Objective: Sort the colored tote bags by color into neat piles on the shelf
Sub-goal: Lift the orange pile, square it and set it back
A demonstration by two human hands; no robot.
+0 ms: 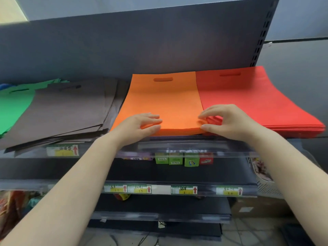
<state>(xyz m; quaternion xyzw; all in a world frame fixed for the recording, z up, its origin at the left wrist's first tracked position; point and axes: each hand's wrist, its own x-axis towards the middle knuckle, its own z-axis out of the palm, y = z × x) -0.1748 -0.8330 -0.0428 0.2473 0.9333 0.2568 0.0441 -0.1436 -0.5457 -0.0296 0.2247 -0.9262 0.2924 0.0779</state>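
Observation:
Four piles of flat tote bags lie side by side on the top shelf (177, 139). Green bags (12, 107) are at the far left, then a fanned brown pile (67, 110), an orange pile (163, 100) and a red pile (248, 96). My left hand (142, 125) rests on the front left corner of the orange pile, thumb at its front edge and fingers on top. My right hand (225, 119) is at the orange pile's front right corner, where it meets the red pile, fingers curled and pinching the bag edges there.
A clear plastic rail with price labels (62, 150) runs along the shelf front. Lower shelves hold small green and red boxes (182, 159) and more labels. A grey back panel (142, 47) rises behind the piles. A white basket (266, 185) hangs at the right.

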